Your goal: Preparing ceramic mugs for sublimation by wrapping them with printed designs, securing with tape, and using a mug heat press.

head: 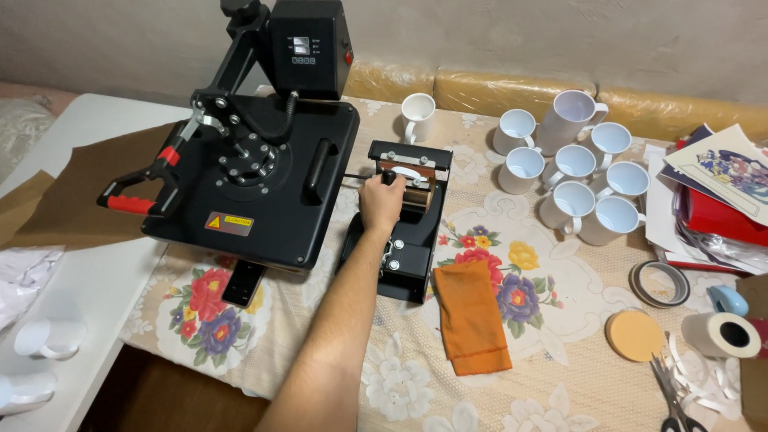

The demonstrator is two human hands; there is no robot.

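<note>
1. Black metal fills the middle of the frame: a small mug press [404, 240] sits on the flower-patterned desk [552, 320], just right of a larger flat heat press [264, 184] that takes up the upper left.
2. Reaching in from the bottom edge, the left hand [381, 204] has its grip curled tight around the black knob [390, 178] on the mug press lever, fingers wrapped over it. The right hand is out of frame.
3. Judged from this hold, the step in hand is working the lever over the brown heating sleeve [422, 196]. Whether a mug sits inside the sleeve cannot be told.
4. Any further move of the lever would call for a steady pull along its arc. The base is unheld, so it could slide on the cloth, and the fingers are close to the sleeve.
5. An orange cloth [472, 316] lies just below and right of the press.
6. 8 white mugs [572, 164] cluster at upper right, with 1 more mug [418, 118] apart behind the press.
7. Printed sheets [720, 168], a tape roll [658, 282] and scissors [672, 400] line the right edge.
</note>
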